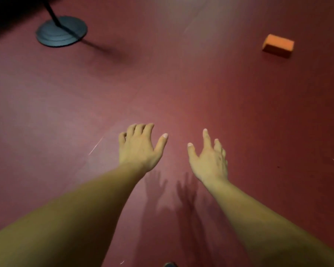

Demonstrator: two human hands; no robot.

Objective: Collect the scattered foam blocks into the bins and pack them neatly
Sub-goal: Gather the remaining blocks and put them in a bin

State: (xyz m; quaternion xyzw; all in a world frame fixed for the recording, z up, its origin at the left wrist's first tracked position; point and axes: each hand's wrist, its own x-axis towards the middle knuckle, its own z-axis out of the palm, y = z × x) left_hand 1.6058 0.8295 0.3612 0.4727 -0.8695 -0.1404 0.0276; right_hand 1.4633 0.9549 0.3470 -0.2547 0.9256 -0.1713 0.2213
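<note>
One foam block (278, 45) lies beyond the left hand (139, 146) and right hand (209, 159).

My left grip (139, 149) and right grip (208, 158) hover side by side over the floor (181, 83). On it, a foam block (278, 45) lies ahead right; ahead left, seemingly a stand base (61, 31).

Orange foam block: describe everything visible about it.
The orange foam block is a plain brick-shaped cuboid, matte and soft-looking. It lies flat on the dark red floor at the far right, turned at an angle. Only the floor touches it; the left hand and right hand are empty, well short of it.
</note>
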